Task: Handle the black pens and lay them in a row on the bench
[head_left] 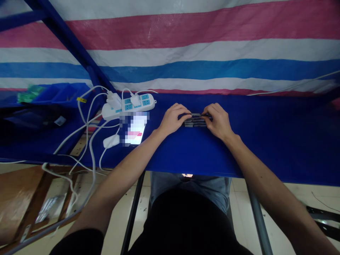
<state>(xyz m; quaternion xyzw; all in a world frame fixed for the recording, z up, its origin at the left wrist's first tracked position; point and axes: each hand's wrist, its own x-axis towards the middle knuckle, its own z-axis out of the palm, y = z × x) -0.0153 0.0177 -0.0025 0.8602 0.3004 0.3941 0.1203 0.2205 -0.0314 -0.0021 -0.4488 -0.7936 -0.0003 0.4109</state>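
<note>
Several thin dark pens or sticks (195, 122) lie side by side, left to right, on the blue table (196, 152). My left hand (175, 119) pinches the left end of the one farthest from me, thumb and fingers closed round it. At its right end my right hand (218, 120) is closed in the same way. The other dark pieces lie just nearer to me, between my two hands, with some of their ends hidden by the fingers.
Left of my hands are a white power strip (108, 112) with plugs and cables, a partly blurred phone (136, 131) and a white adapter (111, 141). Blue bins (57, 94) stand at the far left. A striped sheet (199, 49) hangs behind the table.
</note>
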